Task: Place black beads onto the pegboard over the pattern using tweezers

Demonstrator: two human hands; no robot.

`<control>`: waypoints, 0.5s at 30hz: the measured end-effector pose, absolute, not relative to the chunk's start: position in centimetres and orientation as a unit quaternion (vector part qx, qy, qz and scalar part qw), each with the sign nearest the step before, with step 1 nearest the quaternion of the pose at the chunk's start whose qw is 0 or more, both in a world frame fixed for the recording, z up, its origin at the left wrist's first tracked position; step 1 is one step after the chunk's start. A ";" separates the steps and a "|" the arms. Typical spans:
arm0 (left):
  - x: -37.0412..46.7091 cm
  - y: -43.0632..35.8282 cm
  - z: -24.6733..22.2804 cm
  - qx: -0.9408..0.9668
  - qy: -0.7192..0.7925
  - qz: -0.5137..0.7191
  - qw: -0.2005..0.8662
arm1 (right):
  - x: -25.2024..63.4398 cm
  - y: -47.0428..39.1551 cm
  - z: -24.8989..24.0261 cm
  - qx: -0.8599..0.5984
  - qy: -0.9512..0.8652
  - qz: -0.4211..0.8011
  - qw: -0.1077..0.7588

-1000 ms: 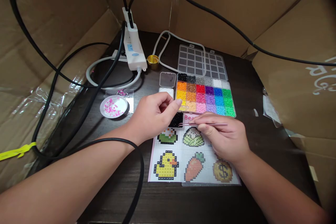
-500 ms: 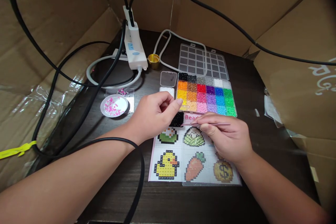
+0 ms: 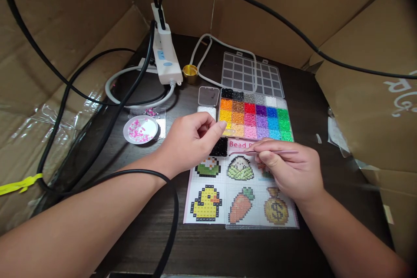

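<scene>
My right hand (image 3: 291, 167) holds pink tweezers (image 3: 280, 152), their tips pointing left over the top of the pattern sheet (image 3: 203, 182). Thumb and fingers bent together, my left hand (image 3: 195, 137) hovers by the small box of black beads (image 3: 219, 147); what it holds, if anything, is hidden. Behind both hands lies the bead case (image 3: 250, 120), with many colours in its compartments. A clear pegboard (image 3: 260, 226) covers the right part of the sheet, over the carrot and money bag pictures.
To the left, a white dish (image 3: 140, 130) of pink and white beads overlaps a small pegboard (image 3: 161, 117). A power strip (image 3: 167, 63) and gold cup (image 3: 190, 74) stand behind. A black cable (image 3: 174, 208) crosses above my left forearm.
My right hand and the tweezers have moved a little to the right, away from the black beads. My left hand has stayed nearly still. The view has shifted slightly.
</scene>
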State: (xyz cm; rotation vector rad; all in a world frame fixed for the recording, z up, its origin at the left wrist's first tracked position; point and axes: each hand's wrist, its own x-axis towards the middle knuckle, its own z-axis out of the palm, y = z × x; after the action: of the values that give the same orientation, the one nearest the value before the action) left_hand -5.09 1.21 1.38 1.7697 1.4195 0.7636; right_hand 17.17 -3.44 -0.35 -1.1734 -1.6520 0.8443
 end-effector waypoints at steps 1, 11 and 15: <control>-5.1 1.2 1.4 0.688 0.552 0.296 0.365 | 17.5 -3.5 -0.3 -0.471 -0.670 0.342 0.461; -5.1 1.3 1.4 0.684 0.553 0.298 0.371 | 18.6 -3.0 0.0 -0.394 -0.741 0.372 0.396; -5.0 1.3 1.4 0.686 0.554 0.296 0.368 | 18.3 -2.8 0.1 -0.379 -0.759 0.360 0.390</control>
State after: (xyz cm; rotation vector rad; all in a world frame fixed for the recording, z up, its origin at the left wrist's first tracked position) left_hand -5.02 1.33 1.36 1.7606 1.4230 0.7600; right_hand 18.35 -2.80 0.07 -0.9622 -1.9286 0.9143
